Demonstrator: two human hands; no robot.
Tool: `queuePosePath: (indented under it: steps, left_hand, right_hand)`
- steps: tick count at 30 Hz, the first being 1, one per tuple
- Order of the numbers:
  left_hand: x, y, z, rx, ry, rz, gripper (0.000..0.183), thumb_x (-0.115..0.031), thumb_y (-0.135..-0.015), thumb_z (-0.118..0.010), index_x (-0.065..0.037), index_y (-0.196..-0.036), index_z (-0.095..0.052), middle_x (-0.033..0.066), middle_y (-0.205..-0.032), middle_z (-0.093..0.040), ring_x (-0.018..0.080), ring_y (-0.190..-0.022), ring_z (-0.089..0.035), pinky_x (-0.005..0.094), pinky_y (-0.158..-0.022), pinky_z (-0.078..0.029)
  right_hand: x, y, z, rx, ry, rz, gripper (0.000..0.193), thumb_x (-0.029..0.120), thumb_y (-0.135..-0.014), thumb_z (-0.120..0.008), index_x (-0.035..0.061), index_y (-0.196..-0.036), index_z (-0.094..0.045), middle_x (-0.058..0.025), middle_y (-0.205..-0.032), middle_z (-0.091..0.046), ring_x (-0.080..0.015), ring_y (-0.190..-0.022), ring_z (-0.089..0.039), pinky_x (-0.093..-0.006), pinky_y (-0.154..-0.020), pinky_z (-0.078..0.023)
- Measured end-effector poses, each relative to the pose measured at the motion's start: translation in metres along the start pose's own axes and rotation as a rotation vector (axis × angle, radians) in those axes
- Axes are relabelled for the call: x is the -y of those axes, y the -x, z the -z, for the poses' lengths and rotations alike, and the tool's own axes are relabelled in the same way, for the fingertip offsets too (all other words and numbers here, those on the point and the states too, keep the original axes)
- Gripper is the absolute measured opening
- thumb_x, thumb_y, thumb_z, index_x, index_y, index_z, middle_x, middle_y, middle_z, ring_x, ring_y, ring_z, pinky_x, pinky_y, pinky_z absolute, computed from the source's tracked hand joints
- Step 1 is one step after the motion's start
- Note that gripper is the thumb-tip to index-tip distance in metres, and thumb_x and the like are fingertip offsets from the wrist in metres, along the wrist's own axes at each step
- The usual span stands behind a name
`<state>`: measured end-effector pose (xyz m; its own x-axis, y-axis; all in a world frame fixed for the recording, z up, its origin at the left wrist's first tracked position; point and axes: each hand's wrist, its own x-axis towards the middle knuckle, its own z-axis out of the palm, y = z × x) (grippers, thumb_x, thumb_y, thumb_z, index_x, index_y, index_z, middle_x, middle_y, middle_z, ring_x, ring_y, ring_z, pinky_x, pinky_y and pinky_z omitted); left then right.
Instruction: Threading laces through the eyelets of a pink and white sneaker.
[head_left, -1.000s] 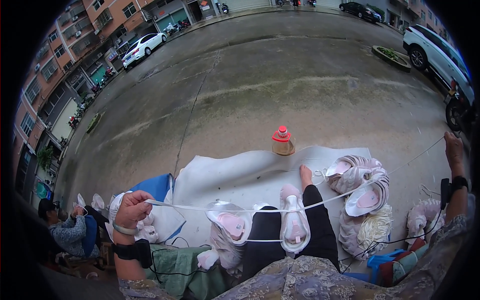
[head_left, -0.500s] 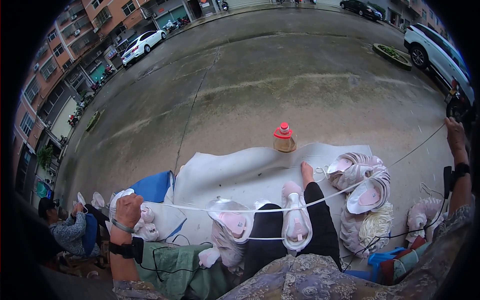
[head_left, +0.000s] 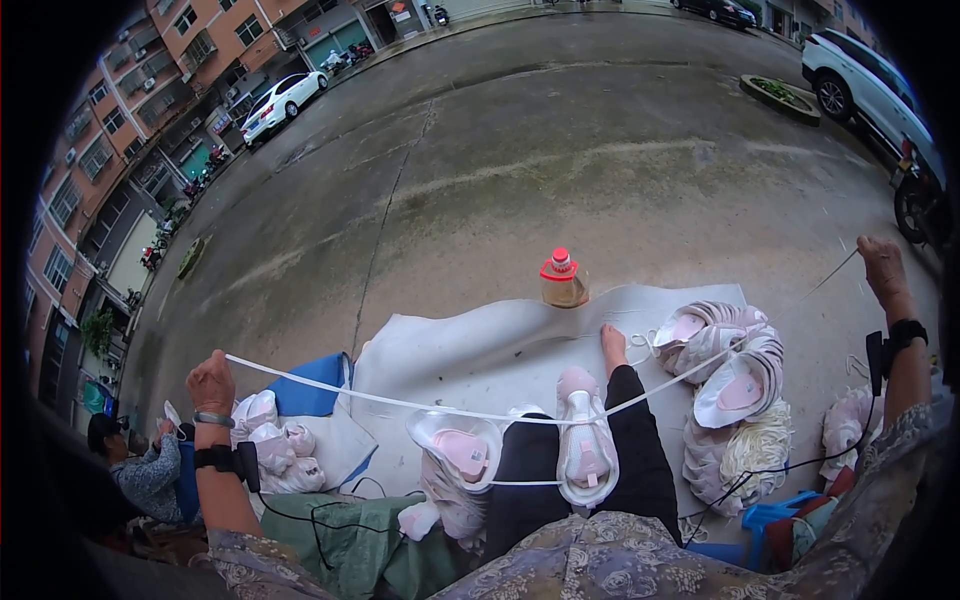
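A long white shoelace is stretched across my lap between both hands. My left hand, far out on the left, is closed on one end. Raised at the far right, my right hand pinches the other end. Between them the lace crosses a white and pink shoe upper lying on my thighs; whether it runs through eyelets is too small to tell. A stack of similar shoe uppers leans by my left thigh, with a short white cord running from it to the upper on my lap.
Beyond my bare foot lies a pale sheet with a red-capped bottle. More uppers and a bundle of white laces are at the right. Green sacking lies left of my lap; a seated person is further left.
My left hand has moved outward to the left and a little up. My right hand has shifted slightly left in view. The lace is still held between them.
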<state>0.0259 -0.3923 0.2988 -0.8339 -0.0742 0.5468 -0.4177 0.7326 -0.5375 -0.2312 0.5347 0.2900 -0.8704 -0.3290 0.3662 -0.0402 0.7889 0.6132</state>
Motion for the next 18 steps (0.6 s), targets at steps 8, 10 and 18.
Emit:
queuePosePath:
  steps: [8,10,18]
  left_hand:
    - [-0.052,-0.095,0.047,-0.448,0.434,0.258,0.011,-0.019,-0.084,-0.052,-0.011,-0.085,-0.059,0.0160,-0.068,-0.058,0.0342,-0.063,-0.058,0.0391,-0.050,-0.044]
    - [-0.098,-0.138,0.083,-0.679,0.607,0.122,0.010,-0.017,-0.083,-0.056,-0.014,-0.090,-0.062,0.0137,-0.066,-0.059,0.0307,-0.059,-0.058,0.0340,-0.048,-0.044]
    - [-0.209,-0.231,0.217,-1.093,0.754,-0.219,0.012,-0.017,-0.082,-0.058,-0.012,-0.092,-0.063,0.0129,-0.074,-0.063,0.0248,-0.067,-0.064,0.0291,-0.056,-0.050]
  right_hand:
    - [0.060,-0.079,0.075,-0.416,-0.220,0.058,0.022,-0.005,-0.074,-0.049,0.0068,-0.093,-0.051,-0.0098,-0.083,-0.057,-0.0286,-0.071,-0.058,-0.0354,-0.060,-0.046]
    - [0.080,-0.109,0.114,-0.670,-0.321,0.056,0.020,0.001,-0.079,-0.051,0.0072,-0.097,-0.053,-0.0091,-0.088,-0.060,-0.0281,-0.072,-0.060,-0.0340,-0.059,-0.049]
    - [0.189,-0.194,0.260,-1.199,-0.603,0.245,0.018,0.006,-0.082,-0.053,0.0085,-0.099,-0.059,-0.0063,-0.092,-0.063,-0.0263,-0.076,-0.063,-0.0318,-0.062,-0.052]
